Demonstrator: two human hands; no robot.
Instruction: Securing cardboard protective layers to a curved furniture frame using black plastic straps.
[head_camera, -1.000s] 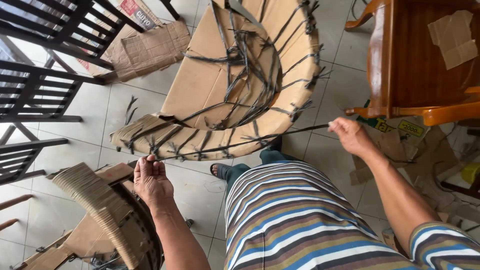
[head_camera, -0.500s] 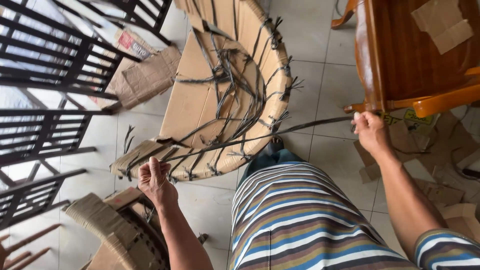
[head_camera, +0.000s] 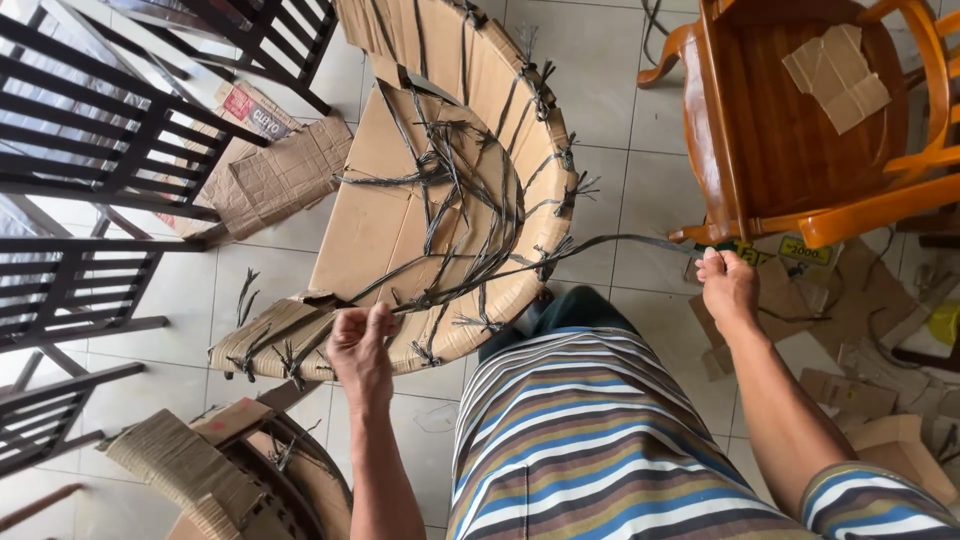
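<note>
A grey strap (head_camera: 600, 243) is stretching between both hands across the rim of a cardboard-wrapped chair (head_camera: 440, 200). The left hand (head_camera: 362, 345) is pinching it at the chair's near edge; the right hand (head_camera: 728, 285) is gripping its other end, well right of the chair, under a wooden chair (head_camera: 800, 120).
</note>
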